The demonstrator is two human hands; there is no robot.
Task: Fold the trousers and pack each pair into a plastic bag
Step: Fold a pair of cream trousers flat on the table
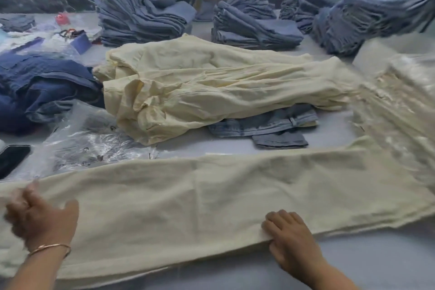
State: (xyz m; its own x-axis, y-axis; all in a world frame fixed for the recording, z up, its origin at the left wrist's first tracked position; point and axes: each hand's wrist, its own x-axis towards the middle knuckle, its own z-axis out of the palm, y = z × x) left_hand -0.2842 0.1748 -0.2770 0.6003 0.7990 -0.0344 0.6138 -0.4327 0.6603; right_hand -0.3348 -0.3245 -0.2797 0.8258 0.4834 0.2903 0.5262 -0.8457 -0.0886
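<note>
Cream trousers (211, 195) lie flat across the lower half of the frame on the grey table (376, 266), long axis running left to right, the right end rising toward the upper right.

Left hand (40, 216), at lower left, sits on the left end of the cloth. Its fingers are curled at the far edge and appear to grip it; motion blur prevents certainty.

Right hand (289, 235), at lower centre-right, lies on the near edge with fingers bent and the thumb at the hem, apparently pinching the edge.

Judgement: the left hand is nearer the end to be folded, and the fold would carry that end rightward along the long axis while the right hand anchors.

Clear plastic bags (94, 146) lie just beyond the trousers at centre left. An unfolded cream heap (200, 92) occupies the frame's centre.
</note>
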